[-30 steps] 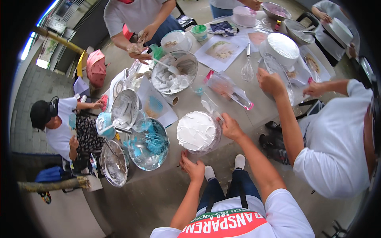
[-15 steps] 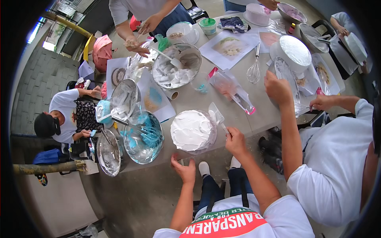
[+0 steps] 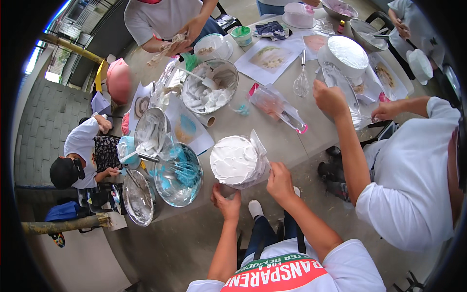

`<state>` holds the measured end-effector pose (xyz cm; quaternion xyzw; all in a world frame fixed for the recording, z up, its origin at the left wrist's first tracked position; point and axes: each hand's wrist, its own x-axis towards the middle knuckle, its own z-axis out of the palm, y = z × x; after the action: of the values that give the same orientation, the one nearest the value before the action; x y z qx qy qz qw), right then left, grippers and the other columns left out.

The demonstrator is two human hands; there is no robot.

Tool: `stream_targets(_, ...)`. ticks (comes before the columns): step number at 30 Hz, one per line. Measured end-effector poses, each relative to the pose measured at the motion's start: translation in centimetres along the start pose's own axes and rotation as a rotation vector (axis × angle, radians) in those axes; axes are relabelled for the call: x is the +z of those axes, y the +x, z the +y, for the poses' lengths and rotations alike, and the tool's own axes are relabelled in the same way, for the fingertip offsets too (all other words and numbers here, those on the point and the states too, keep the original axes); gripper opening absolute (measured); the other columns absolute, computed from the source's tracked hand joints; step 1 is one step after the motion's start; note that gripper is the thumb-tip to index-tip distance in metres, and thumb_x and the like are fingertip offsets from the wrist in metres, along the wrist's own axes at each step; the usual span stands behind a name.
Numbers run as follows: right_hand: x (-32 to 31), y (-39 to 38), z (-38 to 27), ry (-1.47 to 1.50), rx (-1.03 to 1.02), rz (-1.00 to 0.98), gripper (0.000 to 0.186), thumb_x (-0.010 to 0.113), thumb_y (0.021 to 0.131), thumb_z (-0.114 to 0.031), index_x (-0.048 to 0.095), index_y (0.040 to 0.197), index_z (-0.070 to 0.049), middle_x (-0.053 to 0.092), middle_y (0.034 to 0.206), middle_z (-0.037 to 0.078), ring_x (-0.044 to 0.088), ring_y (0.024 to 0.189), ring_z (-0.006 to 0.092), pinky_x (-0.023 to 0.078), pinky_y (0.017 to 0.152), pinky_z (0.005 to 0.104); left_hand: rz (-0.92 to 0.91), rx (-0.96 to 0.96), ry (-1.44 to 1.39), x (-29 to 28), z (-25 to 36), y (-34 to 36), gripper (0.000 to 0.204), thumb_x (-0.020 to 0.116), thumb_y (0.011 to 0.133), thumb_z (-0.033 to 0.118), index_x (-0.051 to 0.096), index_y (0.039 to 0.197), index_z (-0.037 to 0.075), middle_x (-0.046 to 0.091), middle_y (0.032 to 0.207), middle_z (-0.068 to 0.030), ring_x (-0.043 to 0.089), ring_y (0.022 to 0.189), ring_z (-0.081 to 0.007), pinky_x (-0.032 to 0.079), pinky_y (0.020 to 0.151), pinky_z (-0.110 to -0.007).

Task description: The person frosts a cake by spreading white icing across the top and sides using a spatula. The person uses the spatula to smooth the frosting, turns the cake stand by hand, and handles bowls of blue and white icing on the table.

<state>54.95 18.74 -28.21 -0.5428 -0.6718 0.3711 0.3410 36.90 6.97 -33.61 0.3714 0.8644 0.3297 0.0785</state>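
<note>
A round cake [image 3: 234, 160] coated in white icing stands near the table's front edge. My right hand [image 3: 280, 184] is closed on a white spatula [image 3: 259, 145], whose flat blade stands against the right side of the cake. My left hand [image 3: 226, 202] is at the cake's near lower edge, fingers and thumb apart. Its fingertips are close under the cake's rim; whether they press on the base cannot be made out.
Left of the cake stand a bowl with blue icing [image 3: 177, 177], a bowl of white icing [image 3: 152, 130] and a smeared metal bowl [image 3: 138, 198]. A larger icing bowl [image 3: 210, 86], a piping bag [image 3: 278, 108] and a whisk [image 3: 301, 80] lie beyond. A co-worker [image 3: 404, 170] works close on the right.
My right hand has moved left and down, and the spatula's blade now stands more upright along the cake's side. My left hand has shifted slightly. A co-worker's hands at the far side have moved.
</note>
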Motion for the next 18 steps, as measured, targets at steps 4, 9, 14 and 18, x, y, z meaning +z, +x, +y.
stream_targets(4,-1.9,-0.9,-4.7,0.157,-0.039,0.115,0.027,0.051,0.085,0.002,0.061,0.110,0.007,0.061,0.098,0.026,0.060,0.090,0.0445,0.049,0.080,0.0491,-0.033,0.037,-0.031,-0.5,-1.0,0.3,0.091,0.083,0.063,0.024,0.039,0.140,0.002,0.056,0.132,-0.0159,0.040,0.128,-0.0346,0.026,0.109,-0.049)
stream_targets(9,0.4,-1.7,-0.1,0.000,0.138,0.175,0.026,0.055,0.083,0.000,0.063,0.107,0.005,0.062,0.094,0.025,0.060,0.088,0.0439,0.049,0.079,0.0490,-0.106,0.063,-0.050,-0.9,-0.7,0.9,0.092,0.083,0.063,0.021,0.037,0.141,0.001,0.055,0.134,-0.0167,0.040,0.129,-0.0335,0.026,0.110,-0.047)
stream_targets(14,3.3,-3.3,0.9,-0.092,0.212,0.159,0.025,0.054,0.083,-0.001,0.063,0.106,0.004,0.061,0.095,0.025,0.060,0.089,0.0438,0.049,0.079,0.0496,-0.179,0.070,-0.182,-1.8,-0.3,1.6,0.092,0.084,0.066,0.015,0.034,0.142,0.001,0.053,0.135,-0.0180,0.036,0.131,-0.0324,0.027,0.110,-0.045)
stream_targets(18,4.5,-4.7,-0.3,-0.063,0.199,0.233,0.028,0.053,0.083,0.001,0.062,0.110,0.004,0.061,0.096,0.024,0.060,0.089,0.0430,0.048,0.078,0.0495,-0.213,0.124,-0.120,-2.2,-0.5,2.0,0.091,0.084,0.067,0.018,0.035,0.141,0.000,0.054,0.134,-0.0171,0.036,0.129,-0.0320,0.028,0.109,-0.045)
